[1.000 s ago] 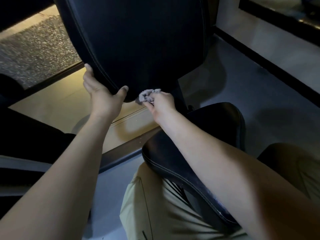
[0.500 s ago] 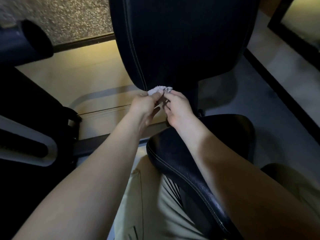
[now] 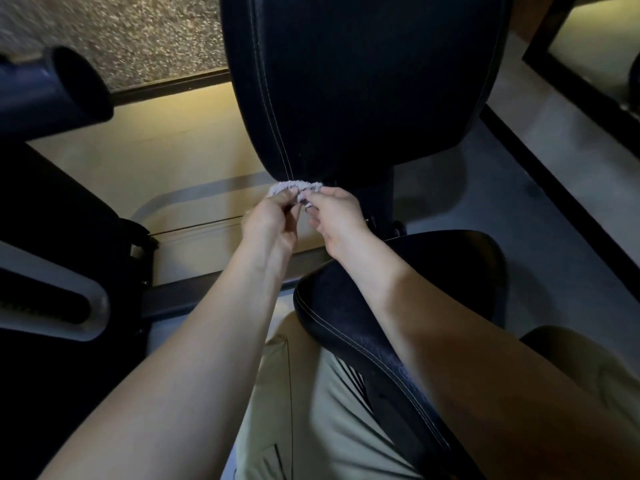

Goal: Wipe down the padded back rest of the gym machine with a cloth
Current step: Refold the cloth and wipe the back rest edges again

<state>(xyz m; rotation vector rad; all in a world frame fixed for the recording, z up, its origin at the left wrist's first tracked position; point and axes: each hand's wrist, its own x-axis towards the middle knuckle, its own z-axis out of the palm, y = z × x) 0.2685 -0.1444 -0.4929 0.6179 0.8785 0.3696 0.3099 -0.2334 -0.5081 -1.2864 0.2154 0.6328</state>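
Note:
The black padded back rest [image 3: 363, 81] with pale stitching fills the top middle of the head view. Just under its lower edge a small pale grey cloth [image 3: 294, 187] is bunched between both hands. My left hand [image 3: 272, 221] pinches the cloth's left part with its fingertips. My right hand [image 3: 334, 216] pinches the right part. The cloth sits close to the pad's bottom edge; whether it touches it is unclear. Most of the cloth is hidden by my fingers.
The black padded seat [image 3: 381, 306] lies below my right forearm, over my legs. A dark machine frame with a grey panel [image 3: 52, 299] stands at left, a dark roller pad [image 3: 52, 88] above it. Grey floor [image 3: 502, 220] runs on the right.
My left hand let go of the back rest's left edge and came to the cloth, which both hands now pinch. The view shifted so the back rest sits more central.

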